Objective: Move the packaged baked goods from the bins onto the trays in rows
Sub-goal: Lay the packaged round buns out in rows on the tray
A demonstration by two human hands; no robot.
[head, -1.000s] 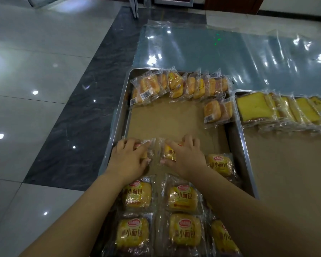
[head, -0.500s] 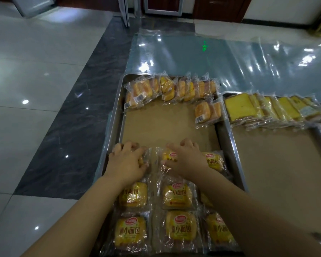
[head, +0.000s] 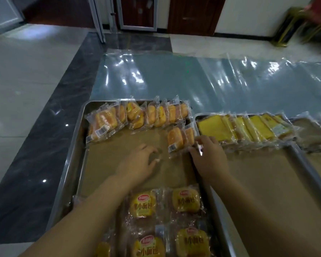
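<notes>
A metal tray [head: 70, 164] lined with brown paper lies on the floor. A row of clear-wrapped orange buns [head: 137, 115] fills its far edge, and two more bun packets [head: 176, 139] start a second row at the right. Yellow small-bread packets [head: 145, 203] lie in rows at the near end. My left hand [head: 139, 162] hovers over the bare paper mid-tray, fingers apart, holding nothing. My right hand [head: 208, 156] pinches the clear wrapper edge of the rightmost bun packet [head: 190, 134] in the second row.
A second tray [head: 293, 164] to the right carries a far row of yellow cake slices [head: 248, 128]. Brownish packets [head: 313, 134] lie further right. A clear plastic sheet [head: 193, 80] covers the floor beyond the trays. Doors and a wall stand at the back.
Both hands left the near small-bread packets and moved forward. The left now hovers mid-tray; the right reached the second-row bun packet. The view tilted up.
</notes>
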